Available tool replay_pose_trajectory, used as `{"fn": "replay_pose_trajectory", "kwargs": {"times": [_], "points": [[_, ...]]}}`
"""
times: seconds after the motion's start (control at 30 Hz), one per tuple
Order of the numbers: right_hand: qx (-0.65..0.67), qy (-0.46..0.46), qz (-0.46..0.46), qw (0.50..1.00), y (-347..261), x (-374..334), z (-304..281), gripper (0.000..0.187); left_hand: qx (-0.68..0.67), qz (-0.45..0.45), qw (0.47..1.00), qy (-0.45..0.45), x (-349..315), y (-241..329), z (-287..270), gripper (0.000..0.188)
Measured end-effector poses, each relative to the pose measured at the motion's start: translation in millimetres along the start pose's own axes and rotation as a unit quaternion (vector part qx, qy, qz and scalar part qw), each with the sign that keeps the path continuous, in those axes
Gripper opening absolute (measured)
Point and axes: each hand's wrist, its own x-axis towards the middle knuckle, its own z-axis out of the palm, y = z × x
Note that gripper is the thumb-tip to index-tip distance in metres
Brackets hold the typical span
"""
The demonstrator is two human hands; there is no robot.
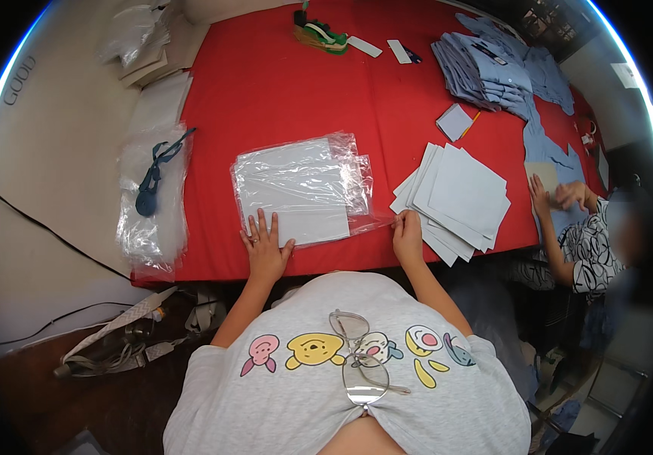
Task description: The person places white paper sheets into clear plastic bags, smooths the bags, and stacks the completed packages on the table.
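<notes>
Now the left hand (pixel 266 250) lies flat, fingers spread, on the bag (pixel 300 189) mid-frame on the red worktop (pixel 281 83) so it stays put, while the right hand (pixel 407 236) pinches its flap.

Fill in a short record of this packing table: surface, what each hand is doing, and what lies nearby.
surface: red table
left hand: flat, fingers spread, pressing on the stack of clear plastic bags with white card inside
right hand: pinching the open flap of the top bag at its right edge
right of the bags: fanned pile of white cardboard sheets
far right: stack of folded light-blue shirts
another person's hands: on blue fabric at the table's right edge
</notes>
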Motion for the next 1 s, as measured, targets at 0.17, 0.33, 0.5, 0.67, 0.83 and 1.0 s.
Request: {"fn": "replay_pose_trajectory", "kwargs": {"times": [0.17,0.33,0.5,0.67,0.83,1.0], "points": [[0.006,-0.006,-0.024,1.0,-39,31,-25,0.023,0.001,-0.035,0.999,-0.001,-11,10,8,0.09],[-0.248,-0.088,-0.289,0.921,-82,53,15,0.028,0.001,-0.064,0.998,-0.015,-17,19,6,0.091],[-0.266,-0.149,-0.235,0.923,-25,75,61,0.017,-0.017,-0.088,0.996,-0.023,-23,27,6,0.092],[-0.107,-0.017,-0.067,0.992,-22,98,33,0.022,-0.019,-0.098,0.995,-0.006,-30,27,13,0.092],[0.171,-0.06,0.213,0.96,10,100,18,0.028,-0.009,-0.086,0.996,-0.004,-24,30,17,0.089],[-0.154,0.016,-0.202,0.967,-65,97,14,0.03,-0.015,-0.096,0.995,-0.012,-26,29,14,0.089]]}}
